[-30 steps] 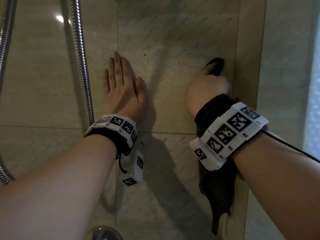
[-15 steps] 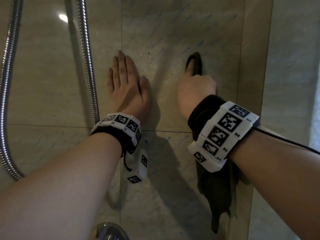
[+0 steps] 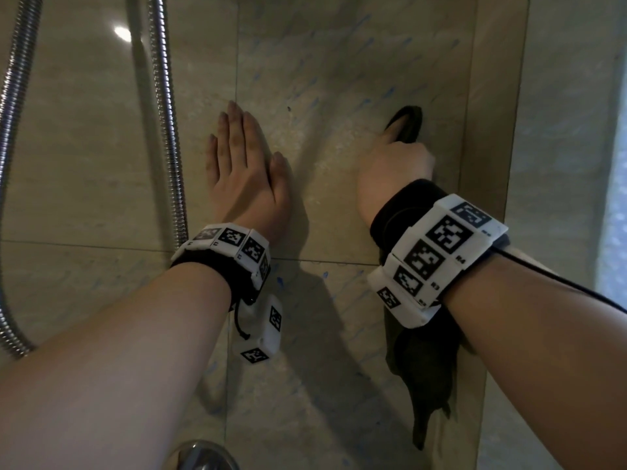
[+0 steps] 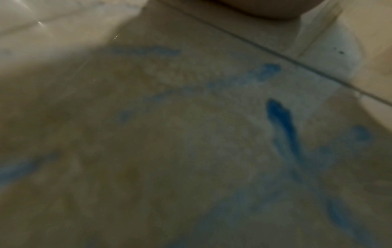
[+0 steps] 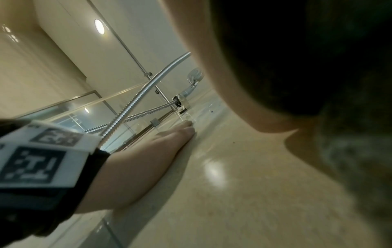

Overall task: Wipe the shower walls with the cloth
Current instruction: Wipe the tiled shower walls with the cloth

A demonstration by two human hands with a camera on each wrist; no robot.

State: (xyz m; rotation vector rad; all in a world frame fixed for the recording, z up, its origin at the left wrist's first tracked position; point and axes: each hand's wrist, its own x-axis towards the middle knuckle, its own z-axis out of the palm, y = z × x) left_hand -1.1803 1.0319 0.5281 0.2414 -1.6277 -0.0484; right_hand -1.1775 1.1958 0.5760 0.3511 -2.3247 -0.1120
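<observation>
The right hand grips a dark cloth and presses it on the shower wall. Its fingers curl around the cloth, and one finger points up along the bit that sticks out at 12 o'clock from the fist. The rest of the cloth hangs down under the right wrist, toward 6 o'clock, and lies against the wall. Half a second ago the right hand and cloth were nearer the left hand; now they sit farther toward 3 o'clock, close to the corner strip of the wall. One second ago they were also out near that strip, so the cloth has gone across and back. The left hand lies flat on the wall with its fingers straight and close together, holding nothing. It has stayed at the same place on the tile, at 9 o'clock from the right hand. In the right wrist view the left hand lies with its side and fingertips on the shiny wall. Small blue marks dot the tile above and around the hands, and the left wrist view shows blue smears up close, though blurred. A silver shower hose hangs at 9 o'clock from the left hand, just beside it.
</observation>
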